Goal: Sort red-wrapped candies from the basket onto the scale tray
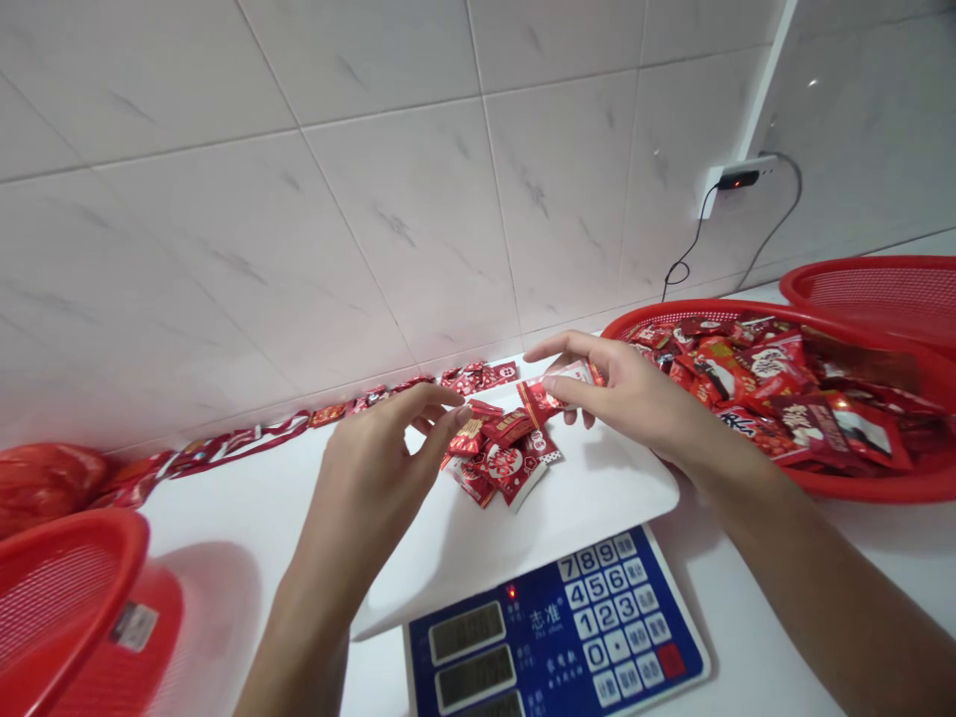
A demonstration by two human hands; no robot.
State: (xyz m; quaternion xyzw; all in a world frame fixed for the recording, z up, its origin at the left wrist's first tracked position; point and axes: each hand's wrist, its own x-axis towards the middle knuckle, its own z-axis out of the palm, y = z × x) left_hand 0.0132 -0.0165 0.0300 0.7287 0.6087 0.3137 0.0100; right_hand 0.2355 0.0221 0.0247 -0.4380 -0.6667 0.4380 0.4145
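Small red wrapped packets (pixel 510 466) lie in a loose pile on the white tray (pixel 425 573) of a weighing scale. My right hand (pixel 619 388) is above the tray's right part, its thumb and fingers closed on a red and white packet (pixel 557 390). At the pile's left edge is my left hand (pixel 388 448), thumb and forefinger close together near a packet; whether it grips one is hidden. The scale's blue panel (pixel 545 637) with number keys and displays faces me below the tray.
A red basket (pixel 881 488) full of packets stands at the right, another red basket (pixel 888 279) behind it. Red baskets (pixel 138 538) and a red bag (pixel 49 483) are at the left. Packets line the tiled wall. A cable (pixel 698 234) hangs from a socket.
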